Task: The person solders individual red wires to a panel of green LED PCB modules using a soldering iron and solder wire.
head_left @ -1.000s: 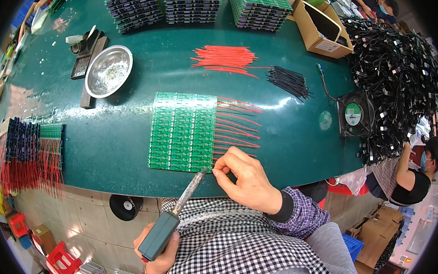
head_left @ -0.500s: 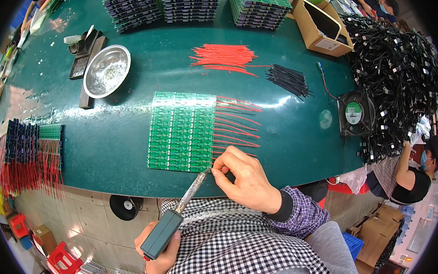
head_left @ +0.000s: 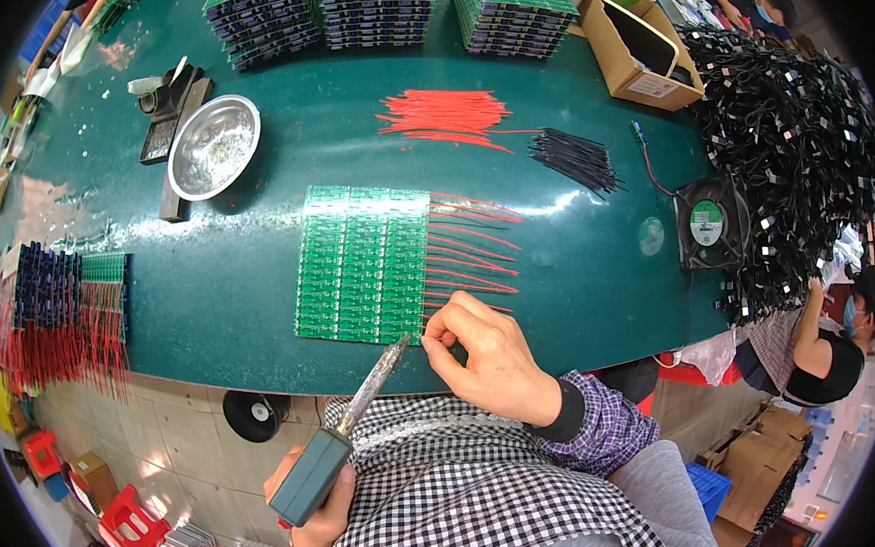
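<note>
A green panel of many small circuit boards point(head_left: 362, 265) lies flat on the table. A row of thin red wires point(head_left: 473, 259) sticks out from its right edge. My left hand point(head_left: 318, 507) is closed round the dark green handle of a soldering iron point(head_left: 315, 475), whose metal shaft slants up to the panel's lower right corner. My right hand point(head_left: 488, 355) pinches at that same corner, thumb and forefinger together on a red wire mostly hidden by the fingers. The iron's tip is just left of those fingertips.
Beyond the panel lie a red wire bundle point(head_left: 442, 113) and a black wire bundle point(head_left: 573, 159). A metal bowl point(head_left: 214, 148) rests on a dark stand at left; wired boards point(head_left: 65, 296) sit nearer. Board stacks point(head_left: 373, 11), a carton point(head_left: 638, 70), a fan point(head_left: 709, 225) and black cables point(head_left: 790, 165) surround the area.
The soldering iron and my left hand have shifted slightly left, and the tip is a little farther from my right fingertips. My right hand keeps its pinch at the panel's corner.
</note>
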Tool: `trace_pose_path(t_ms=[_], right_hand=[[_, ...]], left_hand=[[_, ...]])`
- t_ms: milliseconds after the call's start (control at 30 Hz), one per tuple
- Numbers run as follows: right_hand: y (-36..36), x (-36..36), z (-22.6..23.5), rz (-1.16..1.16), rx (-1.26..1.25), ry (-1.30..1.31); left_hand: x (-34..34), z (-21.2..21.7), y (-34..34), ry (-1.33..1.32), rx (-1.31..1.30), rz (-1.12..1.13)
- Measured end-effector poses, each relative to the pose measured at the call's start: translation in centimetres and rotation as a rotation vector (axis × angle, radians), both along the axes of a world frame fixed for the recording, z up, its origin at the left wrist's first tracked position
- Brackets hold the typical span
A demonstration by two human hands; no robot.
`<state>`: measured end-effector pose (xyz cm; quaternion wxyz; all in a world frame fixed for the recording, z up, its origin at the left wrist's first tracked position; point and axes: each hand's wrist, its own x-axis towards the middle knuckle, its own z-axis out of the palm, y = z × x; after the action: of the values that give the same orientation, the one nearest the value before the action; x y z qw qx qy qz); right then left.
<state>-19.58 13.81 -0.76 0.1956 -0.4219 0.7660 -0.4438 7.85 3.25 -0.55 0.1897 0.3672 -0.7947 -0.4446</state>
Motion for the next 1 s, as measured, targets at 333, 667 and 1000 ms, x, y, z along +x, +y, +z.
trace_pose_path(t_ms=[333,667,1000], right_hand=[[0.2,-0.1,0.1,0.01,-0.002,-0.038],[3.3,-1.4,2.7,0.015,0.06,-0.08],[6.5,-3.4,4.9,-0.281,0.03,-0.011]], left_hand=[[-2.8,1.1,-0.1,0.1,0.01,0.106],[-6.0,2.0,-6.3,0.332,-0.34,0.391],[-14.1,5.2,-14.6,0.46,-0.266,0.593]])
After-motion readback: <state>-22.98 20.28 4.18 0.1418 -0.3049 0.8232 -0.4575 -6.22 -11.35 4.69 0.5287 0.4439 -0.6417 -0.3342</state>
